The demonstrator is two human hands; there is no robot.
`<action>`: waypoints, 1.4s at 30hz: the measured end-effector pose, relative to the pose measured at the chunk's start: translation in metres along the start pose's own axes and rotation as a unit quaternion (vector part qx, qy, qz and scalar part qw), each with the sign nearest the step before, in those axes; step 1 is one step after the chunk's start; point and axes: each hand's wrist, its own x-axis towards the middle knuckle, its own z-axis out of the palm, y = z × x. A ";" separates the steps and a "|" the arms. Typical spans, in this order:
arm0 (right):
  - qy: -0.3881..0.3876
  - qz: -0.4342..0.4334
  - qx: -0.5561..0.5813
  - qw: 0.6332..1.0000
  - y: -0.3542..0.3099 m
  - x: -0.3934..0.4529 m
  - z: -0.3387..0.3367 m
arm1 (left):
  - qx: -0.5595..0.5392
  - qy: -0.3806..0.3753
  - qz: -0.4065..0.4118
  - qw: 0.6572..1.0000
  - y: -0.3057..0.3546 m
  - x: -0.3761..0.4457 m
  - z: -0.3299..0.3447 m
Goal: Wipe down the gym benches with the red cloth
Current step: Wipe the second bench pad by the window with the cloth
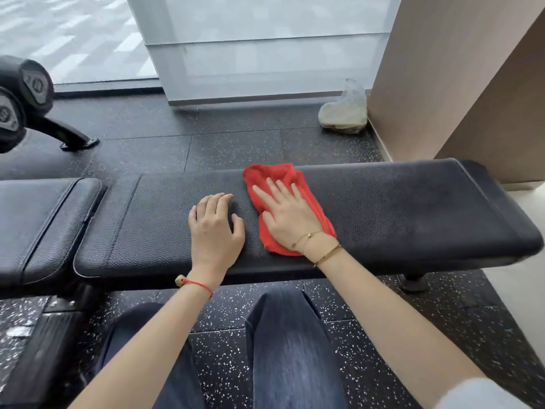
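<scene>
1. The red cloth [283, 202] is spread crumpled on the black padded worktop [413, 214], near its middle.
2. The cloth is pressed flat under the right hand [287, 215], whose fingers are kept straight and slightly spread.
3. The left hand [216, 225] is rested on the bare padding just beside the cloth, fingers loosely bent, nothing held.
4. A second padded bench section [44, 219] is seen to the left.
</scene>
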 end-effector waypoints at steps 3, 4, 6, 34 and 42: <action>-0.001 -0.045 0.033 0.998 -0.008 -0.028 0.002 | -0.011 0.000 -0.003 1.000 -0.001 0.000 -0.001; 0.002 -0.046 0.036 0.998 -0.003 -0.037 0.001 | -0.014 0.000 -0.002 1.000 -0.002 0.000 -0.002; 0.007 -0.031 0.033 0.999 0.016 -0.049 -0.002 | -0.018 -0.002 -0.001 1.000 -0.003 0.000 -0.002; -0.033 0.043 0.012 0.998 -0.054 0.041 0.007 | 0.065 0.000 -0.035 0.997 -0.106 0.003 -0.043; -0.026 -0.094 0.028 0.995 -0.070 -0.002 0.018 | 0.057 0.026 -0.078 0.995 -0.114 0.000 -0.038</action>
